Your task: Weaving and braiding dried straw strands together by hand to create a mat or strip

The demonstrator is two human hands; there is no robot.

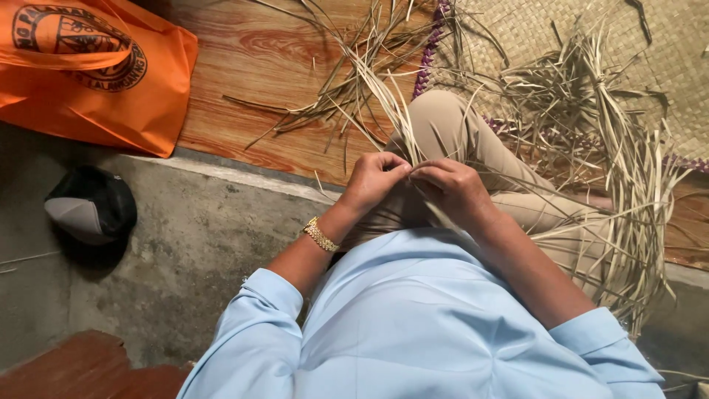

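My left hand (pixel 375 177) and my right hand (pixel 452 185) meet over my bent knee (pixel 443 122), fingertips pinched together on thin dried leaf strips (pixel 380 89) that run up and away from them. A gold bracelet (pixel 320 236) is on my left wrist. More pale strips (pixel 613 148) fan out in a loose tangle to the right of my leg. I wear a light blue shirt (pixel 413 318) with rolled sleeves and beige trousers.
A woven mat (pixel 665 44) with a purple edge lies at the top right on a wooden floor (pixel 258 81). An orange cloth bag (pixel 96 74) sits at top left. A black and grey cap (pixel 92 207) rests on the concrete step (pixel 192 244).
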